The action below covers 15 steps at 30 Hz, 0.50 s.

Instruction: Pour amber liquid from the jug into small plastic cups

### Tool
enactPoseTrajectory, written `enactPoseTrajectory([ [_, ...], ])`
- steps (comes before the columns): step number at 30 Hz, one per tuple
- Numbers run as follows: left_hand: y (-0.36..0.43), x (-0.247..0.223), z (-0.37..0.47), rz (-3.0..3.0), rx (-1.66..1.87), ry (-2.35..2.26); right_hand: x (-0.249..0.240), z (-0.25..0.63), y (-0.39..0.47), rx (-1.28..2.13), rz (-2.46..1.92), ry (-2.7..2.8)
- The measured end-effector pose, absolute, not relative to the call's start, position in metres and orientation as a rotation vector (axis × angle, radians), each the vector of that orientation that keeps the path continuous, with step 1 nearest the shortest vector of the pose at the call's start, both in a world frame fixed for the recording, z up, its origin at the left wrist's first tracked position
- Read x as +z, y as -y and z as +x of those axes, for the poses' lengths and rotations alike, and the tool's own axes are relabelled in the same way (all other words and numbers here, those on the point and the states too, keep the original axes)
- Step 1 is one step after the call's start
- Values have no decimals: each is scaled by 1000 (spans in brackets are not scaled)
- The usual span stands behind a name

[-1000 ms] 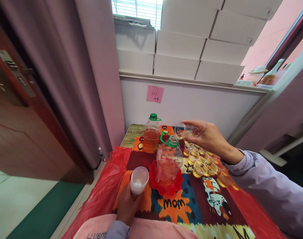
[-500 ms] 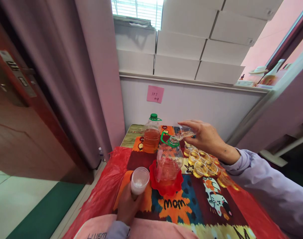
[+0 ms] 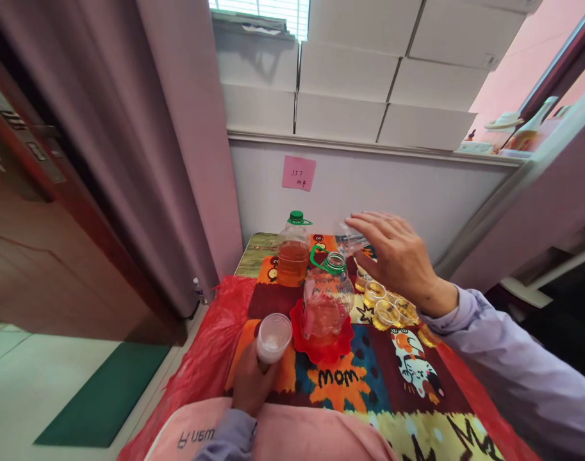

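Observation:
My right hand (image 3: 396, 258) holds a small clear plastic cup (image 3: 348, 239) tipped on its side, right of the green mouth of the open oil bottle (image 3: 326, 296). That bottle holds amber liquid and stands on a red holder (image 3: 321, 349). Under my right hand stand several small cups of yellow liquid (image 3: 385, 312). My left hand (image 3: 252, 384) grips a stack of empty clear cups (image 3: 272, 337) at the near left of the table. A second bottle (image 3: 293, 252) with a green cap stands behind.
A colourful cartoon cloth (image 3: 339, 381) over red plastic sheeting (image 3: 200, 367) covers the small table. White boxes (image 3: 350, 83) are stacked on the sill behind. A pink note (image 3: 298, 173) is on the wall. A curtain (image 3: 143, 141) and a wooden door (image 3: 37, 243) stand to the left.
My right hand has tilted the small cup further over by the open bottle's mouth and turned palm down. The view has shifted slightly down. My left hand stays put.

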<state>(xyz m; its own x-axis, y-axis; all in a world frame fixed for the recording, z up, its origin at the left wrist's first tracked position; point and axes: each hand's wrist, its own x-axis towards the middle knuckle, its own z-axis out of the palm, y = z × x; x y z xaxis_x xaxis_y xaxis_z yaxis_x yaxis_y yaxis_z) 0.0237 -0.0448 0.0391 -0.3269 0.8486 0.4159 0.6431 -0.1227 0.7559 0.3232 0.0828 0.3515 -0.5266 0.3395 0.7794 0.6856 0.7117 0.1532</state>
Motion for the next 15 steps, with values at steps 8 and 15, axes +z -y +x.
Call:
enactPoseTrajectory([
  [8, 48, 34, 32, 1916, 1405, -1843, 238, 268, 28, 437, -730, 1727],
  [15, 53, 29, 31, 1988, 1380, -1797, 160, 226, 46, 522, -693, 1639],
])
